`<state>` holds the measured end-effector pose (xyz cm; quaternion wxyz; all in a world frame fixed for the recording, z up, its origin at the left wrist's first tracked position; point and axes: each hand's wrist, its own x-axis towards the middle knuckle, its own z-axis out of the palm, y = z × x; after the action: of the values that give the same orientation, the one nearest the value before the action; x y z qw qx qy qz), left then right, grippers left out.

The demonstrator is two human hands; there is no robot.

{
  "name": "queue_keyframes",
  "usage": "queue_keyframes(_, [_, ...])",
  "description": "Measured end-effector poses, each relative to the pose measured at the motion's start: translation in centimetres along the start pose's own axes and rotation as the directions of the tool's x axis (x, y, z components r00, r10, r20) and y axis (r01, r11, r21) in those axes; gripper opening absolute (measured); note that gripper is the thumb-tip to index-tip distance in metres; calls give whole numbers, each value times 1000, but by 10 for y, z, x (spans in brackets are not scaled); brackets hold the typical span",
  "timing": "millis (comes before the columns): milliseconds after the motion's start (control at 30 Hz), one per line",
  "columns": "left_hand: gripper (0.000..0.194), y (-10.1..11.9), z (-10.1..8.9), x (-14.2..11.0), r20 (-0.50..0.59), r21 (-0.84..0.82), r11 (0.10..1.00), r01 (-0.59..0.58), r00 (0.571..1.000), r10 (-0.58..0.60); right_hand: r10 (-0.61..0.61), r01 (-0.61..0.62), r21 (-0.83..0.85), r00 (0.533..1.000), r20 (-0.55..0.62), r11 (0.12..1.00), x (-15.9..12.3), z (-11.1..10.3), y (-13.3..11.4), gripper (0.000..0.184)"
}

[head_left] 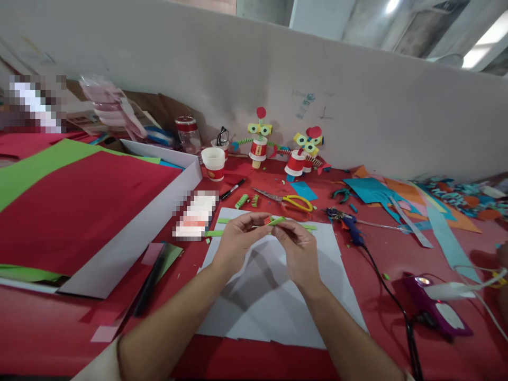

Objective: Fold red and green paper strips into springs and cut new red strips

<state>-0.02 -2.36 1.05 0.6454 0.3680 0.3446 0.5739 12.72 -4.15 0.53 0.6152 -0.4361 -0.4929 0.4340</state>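
Note:
Both of my hands meet above a white sheet (278, 286). My left hand (237, 239) is closed, pinching a small red and green folded paper strip (274, 220). From the other side my right hand (298, 247) grips the same piece, its fingers bent around the green end. Flat green paper strips (214, 233) stick out past the hands on the sheet. Just beyond lie a pleated green paper spring (242, 201) and a smaller red-green one (254, 200). Scissors (298, 203) with yellow handles rest behind my right hand.
A white box (159, 211) of coloured paper stands left. Paper-cup figures (259, 151) and stacked paper cups (214, 170) are at the back. To the right are a blue glue gun (351, 227) with a cord, pliers (340, 195), paper scraps and a purple power strip (448, 325).

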Motion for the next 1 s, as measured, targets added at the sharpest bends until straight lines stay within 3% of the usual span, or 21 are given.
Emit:
queue_keyframes(200, [26, -3, 8, -4, -15, -123, 992, -27, 1000, 25, 71, -67, 175, 997, -17, 982, -2, 4, 3, 6])
queue_keyframes(367, [24, -4, 10, -7, -40, -149, 988, -39, 999, 33, 96, -86, 161, 994, -53, 983, -5, 7, 2, 8])
queue_keyframes(500, [19, -5, 11, -9, 0, -114, 991, -74, 997, 75, 92, -82, 177, 994, -51, 981, -6, 11, 3, 10])
queue_keyframes(633, [13, -4, 7, -9, 8, 148, 967, -210, 978, 211, 93, -82, 176, 994, -54, 981, -7, 11, 4, 13])
queue_keyframes(767, [13, 1, 1, -8, 57, 431, 835, -341, 934, 352, 46, -46, 66, 999, 0, 997, -8, 6, 4, 18])
queue_keyframes(900, [11, 5, -2, -8, 140, 535, 726, -433, 892, 429, -75, 80, -98, 996, 51, 992, -10, 3, 1, 22])
queue_keyframes(1000, [12, 6, -2, -9, 166, 572, 689, -445, 885, 435, -125, 131, -186, 991, 43, 974, -11, 4, -1, 16])
